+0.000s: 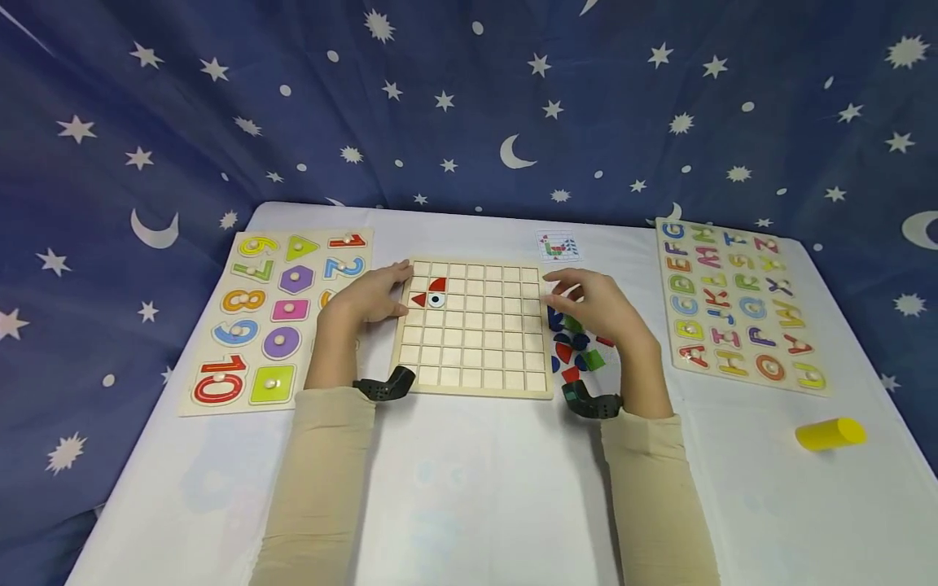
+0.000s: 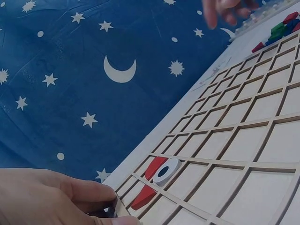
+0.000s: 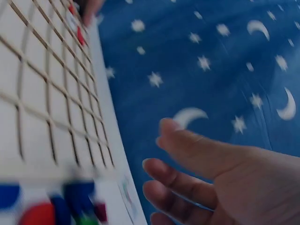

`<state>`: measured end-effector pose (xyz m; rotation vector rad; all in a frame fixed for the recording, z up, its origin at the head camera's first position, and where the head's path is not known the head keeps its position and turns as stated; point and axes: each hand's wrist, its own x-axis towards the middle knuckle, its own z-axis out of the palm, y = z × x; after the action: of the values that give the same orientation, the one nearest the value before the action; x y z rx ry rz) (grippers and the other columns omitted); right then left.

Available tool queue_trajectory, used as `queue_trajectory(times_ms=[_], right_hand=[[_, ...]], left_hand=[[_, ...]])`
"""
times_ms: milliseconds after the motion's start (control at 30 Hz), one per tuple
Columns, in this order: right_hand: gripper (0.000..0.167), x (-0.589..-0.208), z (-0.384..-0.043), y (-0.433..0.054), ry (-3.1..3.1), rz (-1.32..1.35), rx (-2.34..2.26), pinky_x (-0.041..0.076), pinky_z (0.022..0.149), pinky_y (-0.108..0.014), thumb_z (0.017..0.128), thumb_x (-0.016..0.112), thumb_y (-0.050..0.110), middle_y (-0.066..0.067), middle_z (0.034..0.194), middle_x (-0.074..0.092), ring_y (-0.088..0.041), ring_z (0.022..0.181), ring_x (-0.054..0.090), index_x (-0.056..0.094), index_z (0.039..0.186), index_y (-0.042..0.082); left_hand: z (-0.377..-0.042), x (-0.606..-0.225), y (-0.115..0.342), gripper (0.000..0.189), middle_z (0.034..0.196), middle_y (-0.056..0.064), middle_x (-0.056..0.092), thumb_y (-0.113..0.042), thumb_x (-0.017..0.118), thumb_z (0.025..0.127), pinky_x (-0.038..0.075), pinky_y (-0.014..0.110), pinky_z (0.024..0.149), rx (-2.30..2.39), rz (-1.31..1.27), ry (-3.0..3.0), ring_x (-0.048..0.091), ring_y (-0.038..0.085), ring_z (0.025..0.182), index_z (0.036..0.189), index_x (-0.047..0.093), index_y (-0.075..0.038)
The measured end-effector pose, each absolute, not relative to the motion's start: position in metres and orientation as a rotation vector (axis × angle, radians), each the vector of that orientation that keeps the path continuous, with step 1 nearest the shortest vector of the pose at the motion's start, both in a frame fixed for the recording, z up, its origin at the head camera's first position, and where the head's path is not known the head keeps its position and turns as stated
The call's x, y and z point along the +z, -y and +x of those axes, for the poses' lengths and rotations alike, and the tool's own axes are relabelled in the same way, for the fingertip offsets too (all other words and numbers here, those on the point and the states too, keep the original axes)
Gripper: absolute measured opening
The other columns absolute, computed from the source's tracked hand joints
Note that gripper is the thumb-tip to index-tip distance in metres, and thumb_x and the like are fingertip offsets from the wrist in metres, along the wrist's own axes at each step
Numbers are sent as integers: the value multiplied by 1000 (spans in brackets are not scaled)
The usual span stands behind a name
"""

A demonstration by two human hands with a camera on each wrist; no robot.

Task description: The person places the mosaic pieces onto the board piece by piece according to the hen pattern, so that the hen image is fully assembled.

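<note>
A wooden grid board (image 1: 472,350) lies on the table between the two hands. Near its upper left sit a red quarter-round piece (image 1: 437,284), a red triangle (image 1: 418,300) and a white round piece with a black dot (image 1: 436,299), like an eye. My left hand (image 1: 371,295) rests at the board's left edge, thumb and fingers spread apart along the rim. My right hand (image 1: 592,301) hovers by the board's upper right edge with nothing in it, fingers loosely bent, as the right wrist view shows. Under and beside it lies a pile of red, blue and green pieces (image 1: 563,352).
A small pattern card (image 1: 558,245) lies behind the board. A number and shape puzzle (image 1: 252,325) is at the left, a letter puzzle (image 1: 740,305) at the right. A yellow cylinder (image 1: 828,435) lies at the near right. A starry blue cloth (image 1: 469,106) hangs behind.
</note>
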<state>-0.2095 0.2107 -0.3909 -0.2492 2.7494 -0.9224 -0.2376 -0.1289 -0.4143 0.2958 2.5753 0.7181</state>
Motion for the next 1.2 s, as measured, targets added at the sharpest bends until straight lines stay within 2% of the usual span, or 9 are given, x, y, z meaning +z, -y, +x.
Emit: queue_trajectory(times_ms=[233,433,867,1100,1200], right_hand=[[38,-404,-210,-254,-2744,-15,-857,51,74,-33,90,65,27,-12,112,60,-28,97,52,61,125,14],[35,-417,-209,-270,-2623,57,-813,43,80,-34,89,67,23,-12,108,55,-28,100,47,62,122,14],[30,-429,-216,-269,-2638,69,-841,39,71,-31,85,71,18,-9,95,49,-25,92,45,65,113,11],[28,-430,-216,-265,-2660,99,-847,41,79,-33,83,73,17,-10,99,51,-26,96,45,63,109,9],[27,-429,-215,-265,-2668,102,-860,42,78,-33,83,73,17,-11,99,53,-27,95,46,62,107,10]], left_hand=[[-238,-415,129,73,161,2,13,-11,66,88,13,45,121,709,320,-2578,10,26,148,151,28,-13],[-238,-416,131,74,160,3,14,-12,66,88,13,46,121,696,330,-2591,11,28,148,151,28,-12],[-238,-416,129,74,160,4,15,-11,67,87,13,45,121,718,332,-2599,12,28,148,150,29,-11],[-236,-414,128,74,160,6,14,-12,66,88,13,46,120,690,342,-2597,11,29,148,150,27,-10],[-236,-415,127,72,160,6,13,-11,65,88,13,45,121,713,347,-2592,11,28,148,150,27,-10]])
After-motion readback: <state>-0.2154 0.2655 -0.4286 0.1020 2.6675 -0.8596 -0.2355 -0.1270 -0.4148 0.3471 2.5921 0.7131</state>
